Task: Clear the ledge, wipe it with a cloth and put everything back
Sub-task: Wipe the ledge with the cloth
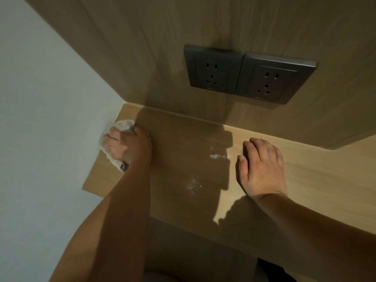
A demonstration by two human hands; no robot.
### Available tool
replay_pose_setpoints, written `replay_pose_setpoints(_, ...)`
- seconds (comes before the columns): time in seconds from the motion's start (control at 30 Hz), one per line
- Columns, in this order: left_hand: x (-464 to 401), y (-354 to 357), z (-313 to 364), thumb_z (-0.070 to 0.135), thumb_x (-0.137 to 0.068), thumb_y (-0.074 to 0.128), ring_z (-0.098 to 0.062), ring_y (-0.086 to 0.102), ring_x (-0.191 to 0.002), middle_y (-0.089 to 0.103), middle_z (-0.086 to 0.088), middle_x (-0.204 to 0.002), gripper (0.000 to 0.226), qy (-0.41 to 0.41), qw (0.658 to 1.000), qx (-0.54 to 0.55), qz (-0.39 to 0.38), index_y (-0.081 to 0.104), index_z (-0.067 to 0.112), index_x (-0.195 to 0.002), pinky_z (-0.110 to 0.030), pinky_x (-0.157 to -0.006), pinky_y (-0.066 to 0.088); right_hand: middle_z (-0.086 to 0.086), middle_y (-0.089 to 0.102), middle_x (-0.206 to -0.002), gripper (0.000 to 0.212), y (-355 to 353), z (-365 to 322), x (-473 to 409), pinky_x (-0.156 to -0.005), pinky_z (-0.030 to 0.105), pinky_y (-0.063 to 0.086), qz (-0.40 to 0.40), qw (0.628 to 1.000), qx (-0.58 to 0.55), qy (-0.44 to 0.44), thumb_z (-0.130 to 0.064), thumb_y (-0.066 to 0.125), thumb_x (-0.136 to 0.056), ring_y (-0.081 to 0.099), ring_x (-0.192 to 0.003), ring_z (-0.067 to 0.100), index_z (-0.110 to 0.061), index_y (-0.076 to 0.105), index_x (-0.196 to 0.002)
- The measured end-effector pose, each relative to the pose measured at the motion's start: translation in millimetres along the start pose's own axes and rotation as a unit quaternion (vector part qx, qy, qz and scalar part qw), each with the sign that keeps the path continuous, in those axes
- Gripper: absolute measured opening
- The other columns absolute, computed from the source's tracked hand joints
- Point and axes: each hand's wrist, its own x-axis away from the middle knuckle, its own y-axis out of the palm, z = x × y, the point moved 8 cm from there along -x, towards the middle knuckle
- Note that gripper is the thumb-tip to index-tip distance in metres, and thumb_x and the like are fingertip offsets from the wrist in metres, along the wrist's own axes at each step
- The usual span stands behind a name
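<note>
A tall wooden panel (264, 23) fills the back of the corner, meeting a plain white wall (40, 98) on the left. Below them runs the wooden ledge (305, 180), a broad light-brown board, half of it in shadow and half lit from the right.

Two dark sockets (247, 73) sit side by side on the panel, a little above the ledge.

The person leans over the ledge with both bare forearms reaching in. The left hand (126, 146) is down at the far left end, right against the white wall, its fingers curled over a crumpled white cloth (124, 126) and pressing it onto the wood. The cloth bunches out past the fingertips and under the heel of the hand, touching the wall.

The right hand (262, 165) lies flat on the ledge in the lit part, palm down, fingers straight and close together, thumb beside them, holding nothing.

Between the two hands, in the shadowed middle of the ledge, lie a few small patches of white dust (215, 156), one nearer the right hand's thumb and another closer to the front edge.
</note>
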Motion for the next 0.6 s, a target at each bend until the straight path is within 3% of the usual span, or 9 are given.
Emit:
replay_pose_setpoints(0.1,-10,9,26,0.037,-0.091,0.052,-0.034,0.037,-0.138,0.044,-0.017,-0.147,0.054,-0.037,0.999,0.010,-0.005,0.050,0.009,-0.137,-0.041,-0.115,0.021,0.013,0.051,-0.140,0.052,1,2,-1,-0.115,0.047,0.023,0.004,1.000,0.000,-0.002,-0.037,0.032,-0.099,0.039,-0.134,0.030,-0.008,0.052,-0.138)
replay_pose_setpoints(0.17,-12,23,51,0.033,-0.090,0.048,-0.033,0.053,-0.125,0.058,-0.017,-0.131,0.045,0.017,0.999,0.020,-0.040,0.059,0.009,-0.126,-0.040,-0.106,0.042,0.014,0.051,-0.139,0.053,2,3,-1,-0.114,0.048,0.023,0.008,1.000,-0.005,-0.004,-0.037,0.032,-0.098,0.040,-0.133,0.031,-0.007,0.052,-0.137)
replay_pose_setpoints(0.23,-9,31,72,0.029,-0.085,0.047,-0.026,0.065,-0.109,0.067,-0.013,-0.112,0.040,0.045,0.994,0.077,-0.068,0.064,0.009,-0.115,-0.030,-0.085,0.056,0.014,0.051,-0.139,0.053,2,2,-1,-0.114,0.049,0.024,0.010,1.000,-0.009,-0.003,-0.037,0.032,-0.098,0.040,-0.133,0.031,-0.007,0.052,-0.137)
replay_pose_setpoints(0.3,-9,38,77,0.024,-0.089,0.053,-0.017,0.061,-0.113,0.063,-0.007,-0.122,0.037,0.092,0.986,0.096,-0.105,0.058,0.014,-0.124,-0.021,-0.091,0.047,0.014,0.052,-0.138,0.053,2,2,-1,-0.114,0.049,0.026,0.011,1.000,-0.010,-0.002,-0.036,0.033,-0.098,0.041,-0.132,0.031,-0.007,0.053,-0.136)
replay_pose_setpoints(0.4,-21,28,55,0.037,-0.083,0.054,-0.025,0.071,-0.091,0.070,-0.002,-0.107,0.046,0.130,0.980,0.078,-0.132,0.046,0.037,-0.128,-0.038,-0.083,0.056,0.014,0.052,-0.139,0.053,1,2,-1,-0.114,0.049,0.025,0.007,1.000,-0.009,-0.005,-0.037,0.033,-0.098,0.040,-0.133,0.031,-0.007,0.053,-0.137)
replay_pose_setpoints(0.47,-30,29,50,0.043,-0.082,0.057,-0.033,0.066,-0.104,0.065,-0.010,-0.120,0.060,0.155,0.978,0.068,-0.124,0.041,0.031,-0.138,-0.049,-0.091,0.055,0.013,0.051,-0.140,0.052,1,2,-1,-0.114,0.048,0.024,0.006,1.000,-0.005,-0.001,-0.037,0.033,-0.098,0.039,-0.134,0.030,-0.008,0.052,-0.138)
replay_pose_setpoints(0.53,-30,33,62,0.032,-0.088,0.057,-0.034,0.054,-0.120,0.056,-0.014,-0.133,0.052,0.176,0.977,0.025,-0.118,0.048,0.013,-0.136,-0.041,-0.100,0.046,0.013,0.051,-0.139,0.052,2,1,-2,-0.114,0.048,0.024,0.011,1.000,-0.008,-0.002,-0.037,0.033,-0.098,0.040,-0.133,0.030,-0.008,0.053,-0.137)
replay_pose_setpoints(0.6,-16,31,72,0.028,-0.088,0.054,-0.032,0.054,-0.120,0.057,-0.012,-0.131,0.044,0.162,0.978,0.024,-0.133,0.055,0.011,-0.128,-0.038,-0.098,0.044,0.013,0.052,-0.139,0.051,2,3,-2,-0.114,0.048,0.024,0.017,1.000,-0.005,-0.001,-0.036,0.035,-0.097,0.041,-0.132,0.030,-0.008,0.054,-0.136)
